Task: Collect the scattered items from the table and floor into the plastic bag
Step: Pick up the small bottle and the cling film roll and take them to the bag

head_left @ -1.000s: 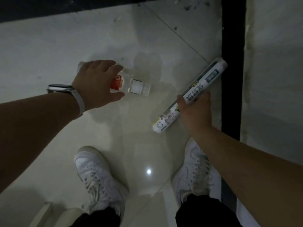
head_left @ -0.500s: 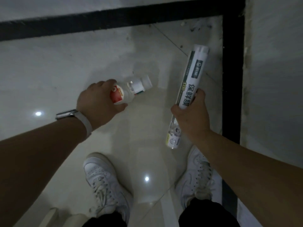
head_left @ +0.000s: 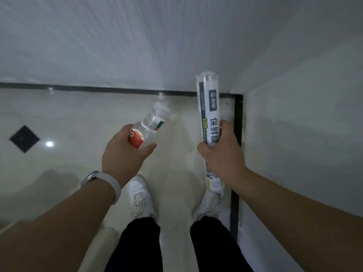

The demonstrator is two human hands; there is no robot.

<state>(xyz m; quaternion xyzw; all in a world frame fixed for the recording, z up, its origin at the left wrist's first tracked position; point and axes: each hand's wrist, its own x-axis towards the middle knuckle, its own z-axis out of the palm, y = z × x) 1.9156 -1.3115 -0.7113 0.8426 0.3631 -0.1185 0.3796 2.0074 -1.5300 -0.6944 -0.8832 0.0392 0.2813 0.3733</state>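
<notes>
Two things are off the floor, one in each hand. The left hand (head_left: 125, 154) curls fingers and thumb round the lower body of a clear plastic bottle (head_left: 147, 128) with a red label. Its capped neck points up and away from the hand, tilted rightward. The right hand (head_left: 222, 154) grips a long roll of cling film (head_left: 209, 114) near its middle. The roll stands almost upright, and its lower end sticks out below the hand, above the right white shoe (head_left: 210, 203).

Half a second ago both hands were nearer the tiled floor (head_left: 78, 114), and the roll leaned more. Both have since risen, and the grey wall (head_left: 137, 46) now fills the upper view. A watch (head_left: 92, 176) sits on the left wrist.
</notes>
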